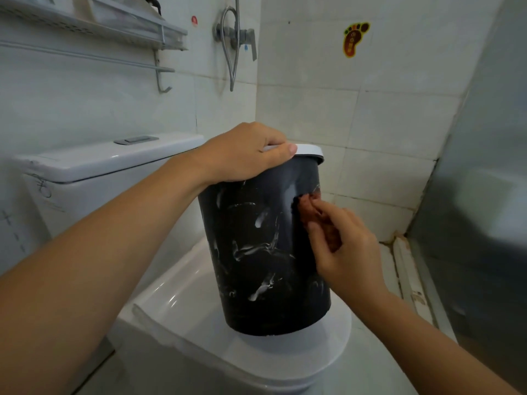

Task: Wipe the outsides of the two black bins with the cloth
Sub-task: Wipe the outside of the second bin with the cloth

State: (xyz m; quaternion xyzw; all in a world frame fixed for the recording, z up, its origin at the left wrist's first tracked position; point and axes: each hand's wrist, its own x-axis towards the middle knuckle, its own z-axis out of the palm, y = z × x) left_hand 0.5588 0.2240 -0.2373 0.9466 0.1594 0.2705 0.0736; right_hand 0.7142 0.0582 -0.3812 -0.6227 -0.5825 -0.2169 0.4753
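Note:
One black bin (256, 252) with a white rim stands upright on the closed toilet lid (182, 303). White smears streak its side. My left hand (242, 152) grips the bin's top rim, fingers curled over the edge. My right hand (345, 252) pinches a reddish-brown cloth (309, 208) and presses it against the bin's upper right side. A second black bin is not in view.
The toilet tank (94, 172) stands behind at the left, with a metal shelf and towel rail (114, 32) on the wall above. A shower valve and hose (236, 38) hang on the back wall. A glass partition (484, 166) closes the right side.

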